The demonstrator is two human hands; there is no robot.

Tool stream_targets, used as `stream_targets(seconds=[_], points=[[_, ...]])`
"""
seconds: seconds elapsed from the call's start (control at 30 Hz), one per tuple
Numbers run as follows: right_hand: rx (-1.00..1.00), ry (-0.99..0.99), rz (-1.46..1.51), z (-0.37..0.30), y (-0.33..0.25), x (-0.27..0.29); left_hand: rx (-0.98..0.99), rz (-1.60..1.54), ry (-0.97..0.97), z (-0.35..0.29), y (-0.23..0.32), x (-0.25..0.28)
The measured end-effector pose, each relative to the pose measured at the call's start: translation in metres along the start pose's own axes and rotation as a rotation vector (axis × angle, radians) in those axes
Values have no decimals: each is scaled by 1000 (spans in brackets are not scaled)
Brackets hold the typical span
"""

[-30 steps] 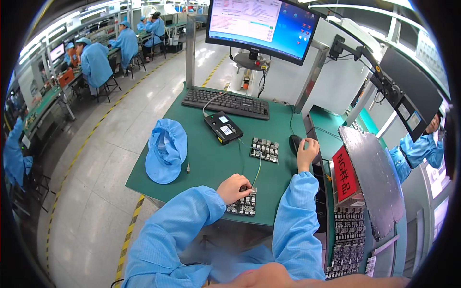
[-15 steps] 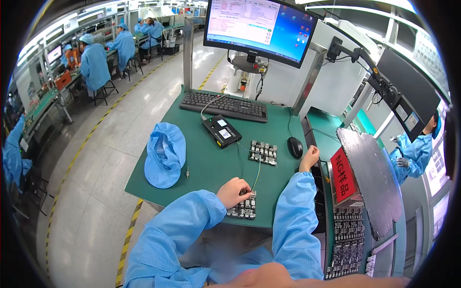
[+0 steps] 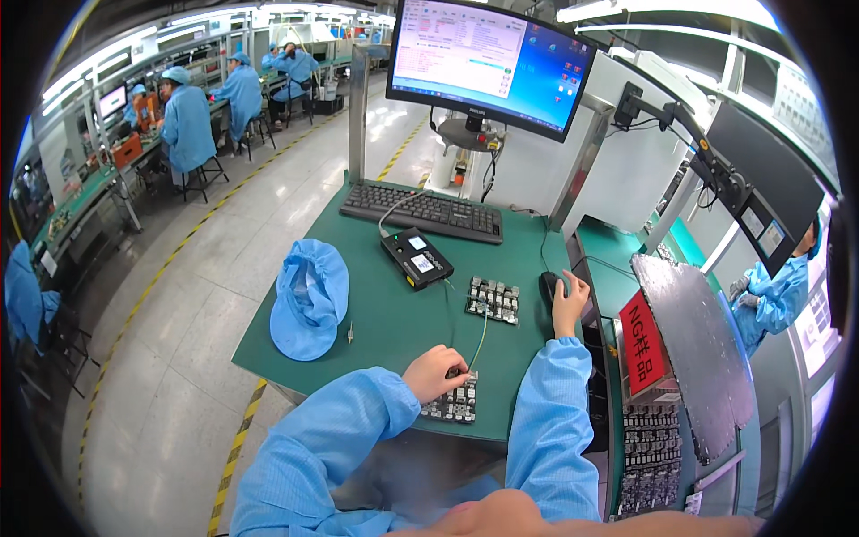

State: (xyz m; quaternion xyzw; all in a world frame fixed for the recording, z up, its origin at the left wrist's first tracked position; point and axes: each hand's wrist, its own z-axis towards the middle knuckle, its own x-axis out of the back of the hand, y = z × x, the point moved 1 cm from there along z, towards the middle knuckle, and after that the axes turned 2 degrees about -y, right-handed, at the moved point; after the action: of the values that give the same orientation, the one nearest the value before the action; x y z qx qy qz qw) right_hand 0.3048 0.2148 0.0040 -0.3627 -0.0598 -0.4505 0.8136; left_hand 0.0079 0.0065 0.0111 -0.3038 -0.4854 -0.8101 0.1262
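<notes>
My left hand (image 3: pixel 436 373) is closed in a pinch at the end of a thin cable (image 3: pixel 484 338), over the near panel of small circuit boards (image 3: pixel 458 407) at the green table's front edge. The fingers mostly hide the cable's tip. That cable runs up past a second circuit board panel (image 3: pixel 492 300) toward a black box with a small lit screen (image 3: pixel 418 258). To the right, my right hand (image 3: pixel 569 304) lies over a black computer mouse (image 3: pixel 547 286), its fingers curved round the mouse's right side.
A blue cloth cap (image 3: pixel 310 300) lies at the table's left, with a small metal connector (image 3: pixel 350 333) beside it. Behind stand a black keyboard (image 3: pixel 425 212) and a monitor (image 3: pixel 488 63). Stacked circuit boards (image 3: pixel 651 461) sit at the right below a red sign (image 3: pixel 642 343).
My right hand has moved from beside the mouse onto it. My left hand keeps its pinch over the near panel. The whole view has shifted slightly.
</notes>
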Motion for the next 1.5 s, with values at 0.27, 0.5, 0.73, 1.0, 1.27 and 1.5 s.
stream_targets(seconds=[0.27, 0.5, 0.73, 1.0, 1.27, 1.5], points=[[28, -232, -370, -12, -24, 3, 8, 11, -23, 2, 0, -2], [44, -276, -427, -13, -17, -4, -7, 10, -12, 0, -1, -2], [30, -296, -432, -14, -12, -4, -23, 17, -15, 1, -4, -4], [33, -308, -408, -13, -12, -4, -23, 4, -4, 1, -3, -4], [140, -266, -381, -13, -3, -11, -37, 22, 7, 2, -4, -3], [133, -291, -347, -15, -11, -9, -7, 4, 2, 1, -1, -2]])
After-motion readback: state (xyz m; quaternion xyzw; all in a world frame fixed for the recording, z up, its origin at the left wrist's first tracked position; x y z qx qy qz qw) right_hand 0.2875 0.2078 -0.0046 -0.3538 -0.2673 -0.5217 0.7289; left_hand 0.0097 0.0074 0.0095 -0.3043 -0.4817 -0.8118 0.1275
